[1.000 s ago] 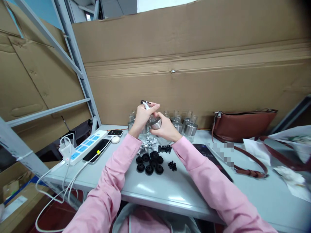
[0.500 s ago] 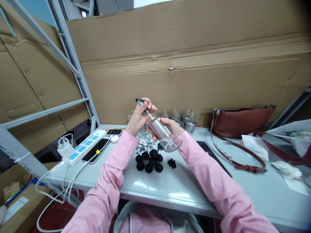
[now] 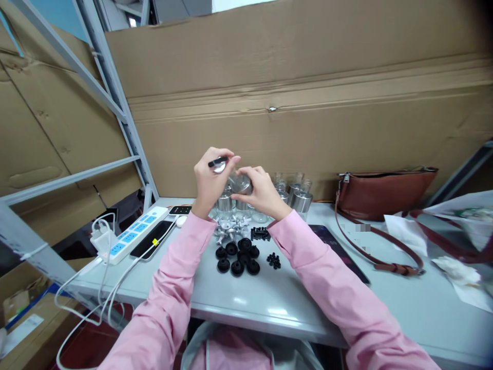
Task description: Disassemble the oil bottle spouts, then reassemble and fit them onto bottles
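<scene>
My left hand is closed round a silver bottle top with a black lever. My right hand grips a clear glass bottle near its base. The bottle lies tilted between my hands above the table, its round base towards me; fingers hide much of its body and neck. Under it are silver winged metal parts, black round caps, small black pieces and short black strips. More glass bottles with metal sleeves stand behind.
On the left are a white power strip, a phone and white cables. A dark tablet and a brown bag with its strap lie to the right. Cardboard rises behind the table.
The bottle has swung from slanting down to the right to pointing its base at me. My right hand has moved up and left; my left hand has turned round the top.
</scene>
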### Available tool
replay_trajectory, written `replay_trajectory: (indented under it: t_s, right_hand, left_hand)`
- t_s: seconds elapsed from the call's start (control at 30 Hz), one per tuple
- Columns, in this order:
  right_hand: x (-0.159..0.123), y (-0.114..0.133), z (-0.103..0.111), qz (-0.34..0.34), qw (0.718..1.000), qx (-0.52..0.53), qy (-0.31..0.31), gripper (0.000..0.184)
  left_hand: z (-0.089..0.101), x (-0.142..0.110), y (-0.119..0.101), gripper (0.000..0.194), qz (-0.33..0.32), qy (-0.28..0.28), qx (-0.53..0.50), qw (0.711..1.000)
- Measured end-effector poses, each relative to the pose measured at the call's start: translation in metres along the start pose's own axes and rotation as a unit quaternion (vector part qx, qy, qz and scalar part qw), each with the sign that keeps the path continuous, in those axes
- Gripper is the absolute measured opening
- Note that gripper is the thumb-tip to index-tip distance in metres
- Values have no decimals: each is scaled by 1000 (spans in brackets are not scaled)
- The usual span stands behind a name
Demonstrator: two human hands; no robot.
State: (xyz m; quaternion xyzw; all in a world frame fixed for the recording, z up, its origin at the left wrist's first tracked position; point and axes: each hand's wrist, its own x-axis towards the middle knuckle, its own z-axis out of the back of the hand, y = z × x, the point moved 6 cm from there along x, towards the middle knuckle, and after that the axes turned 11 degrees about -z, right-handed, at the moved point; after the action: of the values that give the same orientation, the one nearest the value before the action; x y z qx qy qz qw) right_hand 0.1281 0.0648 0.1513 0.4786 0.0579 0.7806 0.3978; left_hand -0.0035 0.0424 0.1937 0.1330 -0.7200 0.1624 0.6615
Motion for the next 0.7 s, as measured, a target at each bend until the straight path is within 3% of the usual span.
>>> replay_trajectory:
  t_s: [0.07, 0.2, 0.33, 0.5, 0.7]
  right_hand:
    - [2, -12, 2, -29, 999, 25, -17, 46]
    - [5, -46, -6, -117, 984, 130, 18, 47]
    - [5, -75, -13, -185, 976, 108, -29, 52]
    - [4, -72, -15, -154, 983, 68, -69, 52]
    - [-1, -61, -29, -99, 992, -1, -76, 52]
  left_hand:
    - [7, 3, 6, 15, 9, -1, 16, 1000]
    - [20, 6, 28, 16, 88, -25, 9, 996]
    - [30, 8, 41, 17, 115, -36, 12, 993]
    - [38, 10, 44, 20, 110, -46, 29, 992]
    - [33, 8, 45, 24, 120, -50, 2, 992]
